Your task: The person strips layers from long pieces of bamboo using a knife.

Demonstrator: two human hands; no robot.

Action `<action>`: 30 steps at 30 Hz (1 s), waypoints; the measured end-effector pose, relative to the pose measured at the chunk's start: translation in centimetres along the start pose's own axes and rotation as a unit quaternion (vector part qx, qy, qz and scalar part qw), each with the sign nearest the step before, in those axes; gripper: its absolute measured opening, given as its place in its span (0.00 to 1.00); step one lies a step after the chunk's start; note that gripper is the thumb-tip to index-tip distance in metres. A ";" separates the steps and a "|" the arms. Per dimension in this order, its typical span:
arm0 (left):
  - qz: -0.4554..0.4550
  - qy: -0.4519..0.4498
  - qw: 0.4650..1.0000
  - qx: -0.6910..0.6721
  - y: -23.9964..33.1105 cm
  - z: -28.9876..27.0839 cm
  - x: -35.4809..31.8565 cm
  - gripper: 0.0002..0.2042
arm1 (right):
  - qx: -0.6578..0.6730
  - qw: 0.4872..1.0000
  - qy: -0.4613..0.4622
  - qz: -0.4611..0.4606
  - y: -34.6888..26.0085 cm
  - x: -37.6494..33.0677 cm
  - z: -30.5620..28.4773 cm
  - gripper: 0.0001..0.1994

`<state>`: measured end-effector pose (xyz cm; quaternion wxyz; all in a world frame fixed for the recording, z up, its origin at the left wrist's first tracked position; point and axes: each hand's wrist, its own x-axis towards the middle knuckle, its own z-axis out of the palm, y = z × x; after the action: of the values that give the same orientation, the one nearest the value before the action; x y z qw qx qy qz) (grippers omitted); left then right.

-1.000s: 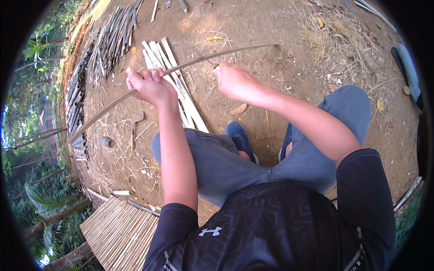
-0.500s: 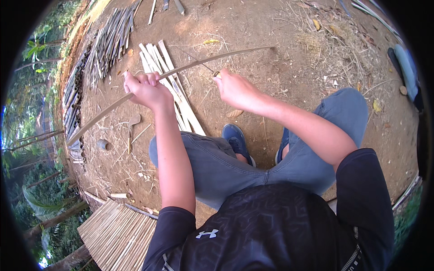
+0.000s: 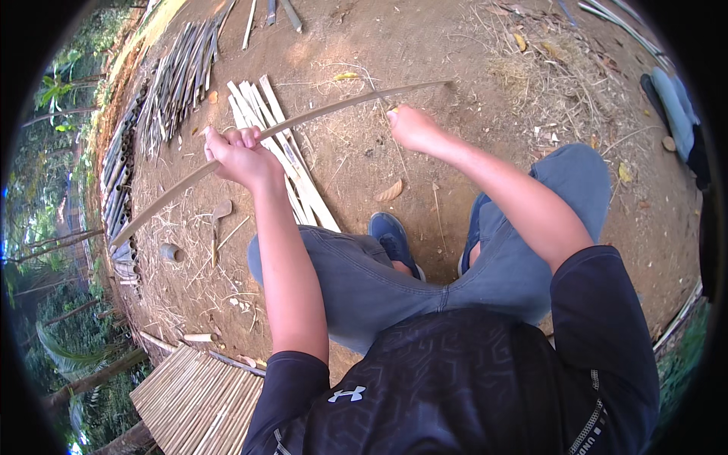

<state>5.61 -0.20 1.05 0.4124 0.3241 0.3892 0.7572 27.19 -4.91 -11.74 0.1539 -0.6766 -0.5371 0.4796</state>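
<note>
While the person sits on the bare earth, the left hand (image 3: 239,152) is clenched around a long, thin bamboo strip (image 3: 318,115), gripping it part-way along its length. The right hand (image 3: 409,127) is closed on the same strip nearer its far end (whether it also holds a tool cannot be told). This strip runs in a shallow arc above the ground, from lower left to upper right. A bundle of pale split slats (image 3: 284,155) lies on the ground beneath it. Darker bamboo poles (image 3: 171,83) are stacked at the upper left, well apart from both hands.
</note>
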 end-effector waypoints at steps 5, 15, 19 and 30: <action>-0.003 0.017 1.000 0.001 -0.4 -1.1 0.3 0.11 | 0.024 0.998 0.052 0.019 -0.1 -0.5 1.9 0.19; -0.034 0.068 0.997 -0.008 -1.0 -2.2 3.0 0.19 | 0.055 0.994 0.028 0.094 2.6 2.6 0.9 0.21; -0.015 0.001 0.999 -0.046 -1.1 -3.0 3.8 0.23 | 0.025 0.991 0.104 0.080 4.6 3.8 0.6 0.25; 0.091 0.016 0.994 -0.066 4.2 -4.7 5.6 0.25 | 0.062 0.996 0.056 -0.029 -0.8 1.8 1.1 0.23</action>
<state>-2.32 1.70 3.33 0.3558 0.3182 0.3136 0.8209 25.78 -3.38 -12.55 0.2387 -0.6758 -0.5164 0.4686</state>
